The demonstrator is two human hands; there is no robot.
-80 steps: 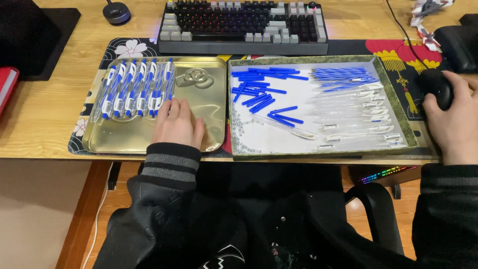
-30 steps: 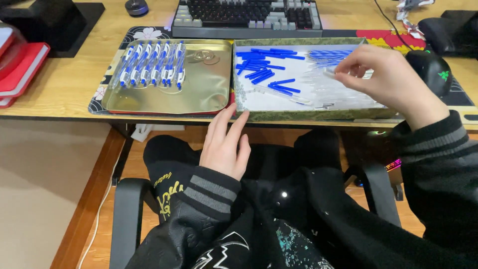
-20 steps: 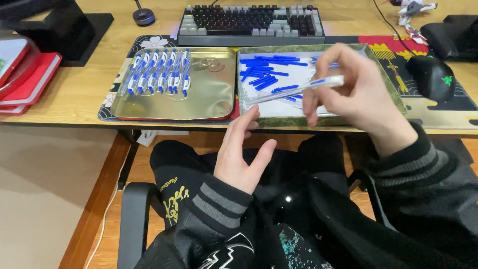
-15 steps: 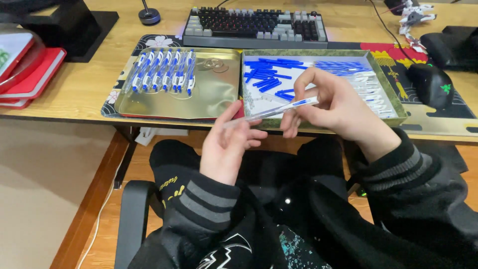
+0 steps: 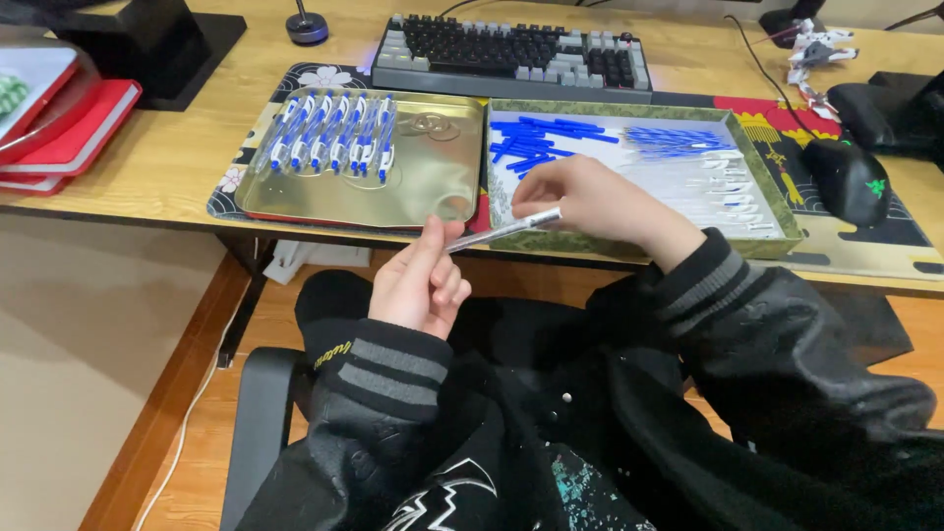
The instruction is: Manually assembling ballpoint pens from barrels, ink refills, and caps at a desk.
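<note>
- The clear pen barrel point(image 5: 503, 229) hangs over the desk edge, its long axis slanting from lower left to upper right.
- Left hand point(image 5: 421, 285) pinches its lower end; right hand point(image 5: 590, 200) pinches the upper end, by the parts tray point(image 5: 767, 187).

Bright, even indoor light; sharp focus, slight glare on the gold tray point(image 5: 413, 187).

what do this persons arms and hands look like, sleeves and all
Both hands are bare: no gloves, and no rings or watch that I can make out. The left hand comes out of a black jacket sleeve with a ribbed knit cuff striped black and grey. The right hand has the same striped cuff; its sleeve looks like smooth, slightly shiny black material.
</note>
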